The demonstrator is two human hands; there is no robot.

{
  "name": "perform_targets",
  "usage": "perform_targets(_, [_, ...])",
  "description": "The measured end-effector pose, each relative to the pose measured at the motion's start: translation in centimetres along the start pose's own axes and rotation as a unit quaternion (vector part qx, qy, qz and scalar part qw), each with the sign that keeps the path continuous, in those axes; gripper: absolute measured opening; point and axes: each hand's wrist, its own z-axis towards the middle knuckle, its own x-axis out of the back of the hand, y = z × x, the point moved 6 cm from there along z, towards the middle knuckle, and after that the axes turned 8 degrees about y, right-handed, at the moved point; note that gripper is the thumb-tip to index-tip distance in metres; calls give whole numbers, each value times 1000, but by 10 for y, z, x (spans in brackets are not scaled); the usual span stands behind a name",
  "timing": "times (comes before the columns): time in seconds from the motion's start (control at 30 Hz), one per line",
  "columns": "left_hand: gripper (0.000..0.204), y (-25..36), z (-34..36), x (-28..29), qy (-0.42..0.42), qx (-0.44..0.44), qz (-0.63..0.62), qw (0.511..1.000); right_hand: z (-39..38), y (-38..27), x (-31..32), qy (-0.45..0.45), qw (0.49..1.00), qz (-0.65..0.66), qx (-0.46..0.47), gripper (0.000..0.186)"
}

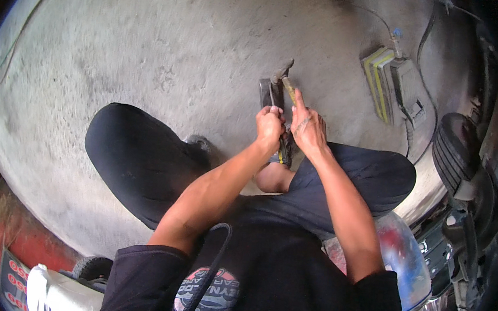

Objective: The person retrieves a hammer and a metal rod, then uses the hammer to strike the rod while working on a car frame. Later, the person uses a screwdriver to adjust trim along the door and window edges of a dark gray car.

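Note:
My right hand (308, 128) is closed round the yellow handle of a hammer (289, 89), its index finger stretched along the handle. The hammer's metal head is at the far end, just beyond my left hand. My left hand (269, 124) is closed on a thin metal rod (274, 94) that points away from me toward the hammer head. Its lower end is hidden by my fingers. Beside and beneath the rod lies a dark flat metal piece (264, 90) on the floor. Both hands are close together, above my sandalled foot (274, 178).
A grey box with yellow stripes (383, 84) stands on the concrete floor at right, with cables and a hose around it. Farther right is a black tyre (457, 145). A paint-stained blue container (407, 264) is beside my right thigh. A white bundle (62, 293) lies at lower left.

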Motion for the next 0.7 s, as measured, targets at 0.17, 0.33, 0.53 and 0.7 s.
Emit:
perform_targets(0.17, [17,4,-11,-1,-22,14,23,999,7,2,16,63,996,55,9,43])
perform_targets(0.33, [16,3,-11,4,-68,14,13,997,14,13,11,77,982,170,-27,36])
perform_targets(0.53, [23,9,-11,13,-12,-40,34,999,29,40,-7,31,965,223,-135,33])
perform_targets(0.7, [22,-2,11,33,5,-92,79,993,24,7,-5,162,984,-33,72,37])
